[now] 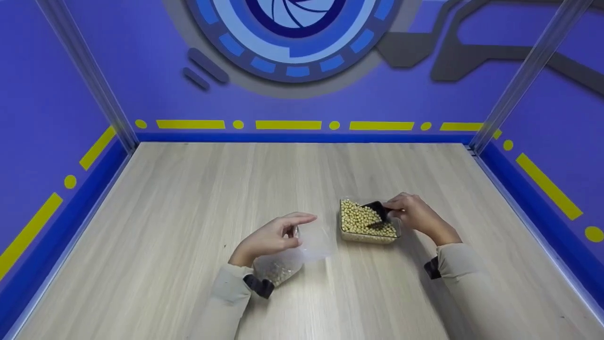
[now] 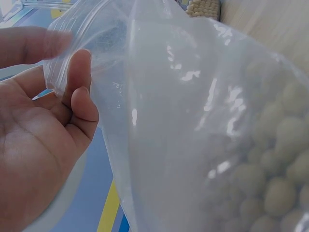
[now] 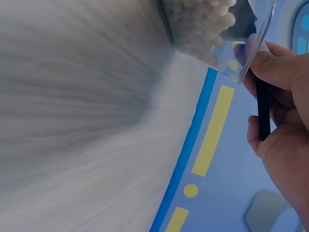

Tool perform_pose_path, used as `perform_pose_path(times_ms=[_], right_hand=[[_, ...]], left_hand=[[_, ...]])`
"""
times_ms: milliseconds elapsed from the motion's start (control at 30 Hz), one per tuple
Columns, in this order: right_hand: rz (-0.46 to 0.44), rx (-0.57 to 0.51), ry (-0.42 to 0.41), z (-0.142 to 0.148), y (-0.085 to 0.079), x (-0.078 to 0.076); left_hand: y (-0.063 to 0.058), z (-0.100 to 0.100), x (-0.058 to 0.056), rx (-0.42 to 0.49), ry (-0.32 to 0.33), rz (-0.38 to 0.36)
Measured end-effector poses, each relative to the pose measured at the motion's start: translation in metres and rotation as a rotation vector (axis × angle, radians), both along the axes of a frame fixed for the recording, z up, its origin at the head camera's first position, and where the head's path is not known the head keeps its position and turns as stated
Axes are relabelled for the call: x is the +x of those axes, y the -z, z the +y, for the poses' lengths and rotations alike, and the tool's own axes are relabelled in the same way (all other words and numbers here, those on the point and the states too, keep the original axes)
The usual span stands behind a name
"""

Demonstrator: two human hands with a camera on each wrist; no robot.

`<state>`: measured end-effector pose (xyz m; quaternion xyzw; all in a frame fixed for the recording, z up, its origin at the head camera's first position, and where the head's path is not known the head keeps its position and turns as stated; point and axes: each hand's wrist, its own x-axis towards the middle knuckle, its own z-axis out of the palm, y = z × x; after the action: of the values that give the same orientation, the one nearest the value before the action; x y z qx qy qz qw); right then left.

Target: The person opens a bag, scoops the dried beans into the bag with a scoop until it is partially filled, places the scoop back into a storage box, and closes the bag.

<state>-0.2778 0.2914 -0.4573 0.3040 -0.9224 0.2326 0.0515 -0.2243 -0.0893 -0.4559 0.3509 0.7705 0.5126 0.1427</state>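
Observation:
My right hand [image 1: 417,215] grips the handle of a black scoop [image 1: 377,211], whose head sits among the soybeans [image 1: 358,218] in a clear rectangular container [image 1: 370,238]. The handle [image 3: 263,106] runs along the curled fingers in the right wrist view. To the left, my left hand [image 1: 273,236] holds the top of a clear zip bag [image 1: 315,243] by its zip edge, fingers curled behind the plastic. Beans [image 2: 277,169] lie in the bottom of that bag, showing large in the left wrist view. The bag's mouth is turned toward the container.
A light wood table [image 1: 212,189] carries everything. Blue panels [image 1: 141,71] with yellow markings stand behind it and at both sides, with metal posts [image 1: 528,71] at the back corners. The bag lies close to the container's left.

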Motion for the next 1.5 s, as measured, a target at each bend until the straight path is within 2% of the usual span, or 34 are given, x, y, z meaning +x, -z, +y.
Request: perform_pose_path(times_ms=[133, 367, 667, 800, 1033, 1233, 1500], right_hand=[[-0.079, -0.002, 0.018, -0.003, 0.002, 0.0], [-0.071, 0.021, -0.009, -0.006, 0.004, -0.002], [-0.196, 0.077, -0.033, -0.011, 0.001, -0.004], [-0.188, 0.076, -0.035, -0.011, 0.002, -0.003], [-0.163, 0.074, 0.01, -0.01, 0.007, 0.002], [-0.105, 0.045, -0.007, -0.008, 0.009, 0.003], [-0.096, -0.024, -0.04, -0.002, 0.013, 0.0]], left_hand=[[0.0, -0.001, 0.001, 0.007, 0.007, -0.013], [-0.001, -0.002, 0.001, 0.002, 0.006, 0.002], [-0.001, -0.002, 0.0, 0.005, 0.001, 0.004], [0.0, -0.002, 0.0, 0.001, 0.002, 0.001], [0.002, -0.002, -0.001, 0.007, 0.001, 0.003], [0.001, -0.003, -0.001, 0.015, -0.004, -0.02], [0.001, -0.003, -0.001, 0.01, -0.002, -0.023]])
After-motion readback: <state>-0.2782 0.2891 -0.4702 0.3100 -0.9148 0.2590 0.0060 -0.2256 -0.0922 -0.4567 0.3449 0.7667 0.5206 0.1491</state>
